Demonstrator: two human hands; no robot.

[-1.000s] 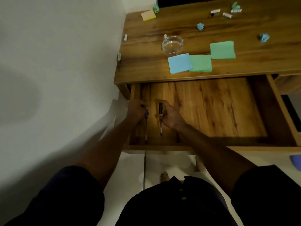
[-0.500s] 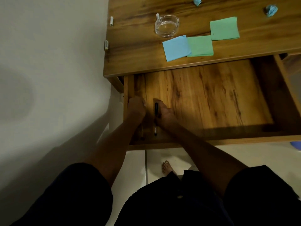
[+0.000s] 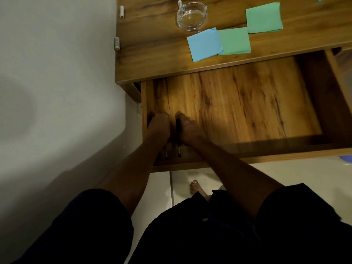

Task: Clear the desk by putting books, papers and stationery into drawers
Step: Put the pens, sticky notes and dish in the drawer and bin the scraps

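The wooden drawer under the desk top stands pulled out. Both my hands are down in its front left corner. My right hand grips a dark pen that lies lengthwise, its tip pointing at the drawer's front wall. My left hand is curled beside the left drawer wall around a second pen, of which only the lower end shows under my wrist. On the desk lie a blue sticky pad and two green pads.
A glass ashtray stands behind the pads. Two small white markers lie at the desk's left edge, against the white wall. My bare foot is on the tiled floor below the drawer front.
Both hands have sunk lower into the drawer's front left corner with their pens. The camera has tilted down and come closer, so the far part of the desk has left the view.
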